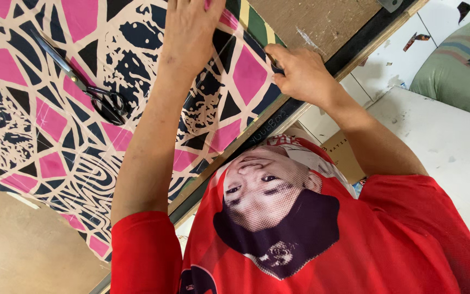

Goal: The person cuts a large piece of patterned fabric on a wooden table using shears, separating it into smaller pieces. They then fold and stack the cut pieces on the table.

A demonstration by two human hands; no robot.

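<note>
Surface: wooden worktable [322, 19] with a dark edge strip, white floor tiles beyond at 2 o'clock.
Fabric: patterned cloth [55, 125] in pink, navy and cream, spread across the table from 9 to 12 o'clock.
Left hand [191, 35]: flat, fingers spread, pressing the cloth; grasping nothing.
Right hand [300, 73]: pinched closed on the cloth's edge at 1 o'clock.
Scissors [82, 87]: lying on the cloth at 10 o'clock, untouched.
Handling: likely light, limp, prone to sliding; best held at the edge.

Left hand [191, 32] presses flat on the pink-and-black patterned fabric [44, 125]; right hand [300, 71] pinches its edge; black scissors [91, 90] lie nearby on the table [322, 22].
</note>
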